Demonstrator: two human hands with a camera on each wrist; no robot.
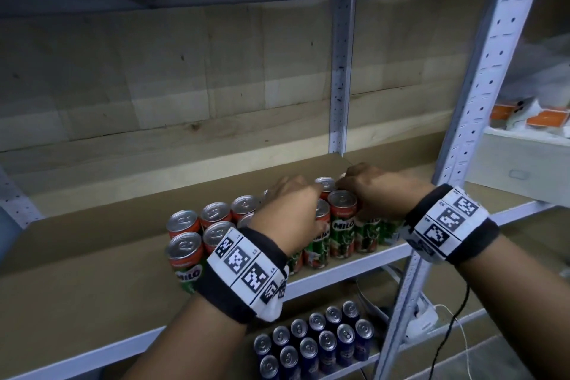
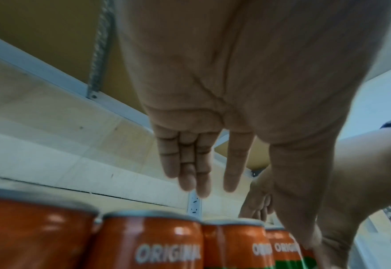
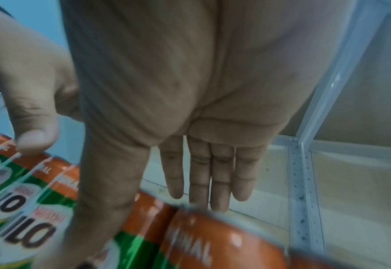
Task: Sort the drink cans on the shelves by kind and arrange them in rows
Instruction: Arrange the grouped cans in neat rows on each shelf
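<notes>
Green-and-orange Milo cans [image 1: 342,219] stand in rows on the middle shelf [image 1: 339,278], which is lined with cardboard. My left hand [image 1: 290,210] hovers over the middle of the group, and its straight fingers [image 2: 194,172] reach past the can tops [image 2: 166,242]. At the right end of the group my right hand [image 1: 373,191] is above the cans, its fingers [image 3: 212,172] stretched out over an orange can top [image 3: 212,242]. Both thumbs point down along the can sides. Neither hand grips a can. The rear cans are hidden behind the hands.
Dark blue cans [image 1: 317,342] stand in rows on the lower shelf. A perforated metal post [image 1: 481,102] rises just right of my right wrist. Bare cardboard [image 1: 92,241] stretches to the left of the cans. A black cable [image 1: 447,342] hangs at lower right.
</notes>
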